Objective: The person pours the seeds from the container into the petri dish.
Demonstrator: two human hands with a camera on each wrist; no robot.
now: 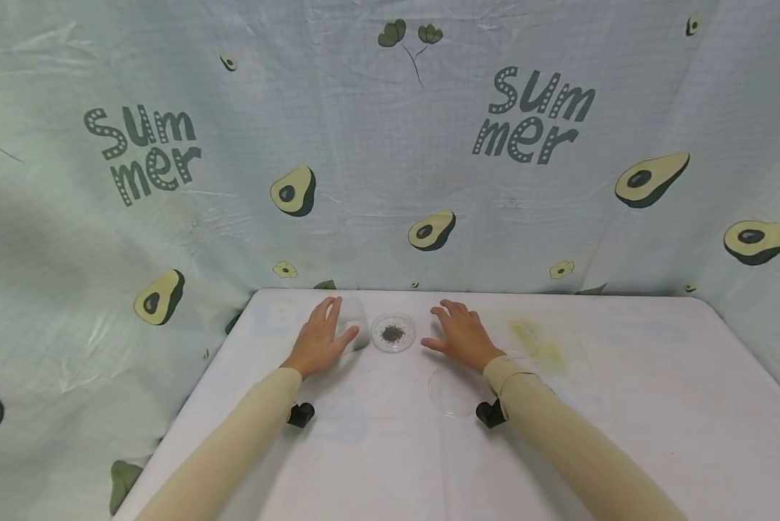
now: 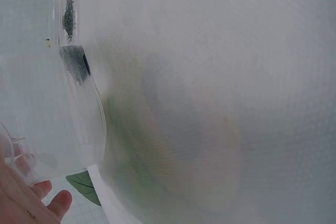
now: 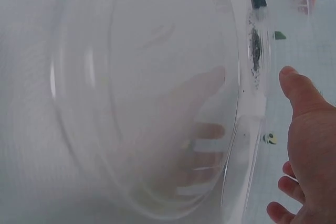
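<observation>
A shallow clear dish (image 1: 393, 334) holding a small pile of dark granules (image 1: 393, 333) stands near the table's far edge, between the hands. My left hand (image 1: 320, 340) is left of it, fingers extended and thumb spread. Close by that thumb is a clear, see-through container (image 1: 356, 318), with a dark grey mass (image 2: 76, 64) toward its dish-side end. My right hand (image 1: 461, 337) is to the dish's right with relaxed, spread fingers and holds nothing. Below the right wrist a clear round dish-like piece (image 1: 451, 394) lies on the table, large in the right wrist view.
The white table (image 1: 390, 463) reaches back to a hanging cloth (image 1: 364, 123) printed with avocados and lettering. Yellow-green stains (image 1: 536, 341) mark the tabletop on the right. Black wrist mounts (image 1: 490, 414) sit under both sleeves.
</observation>
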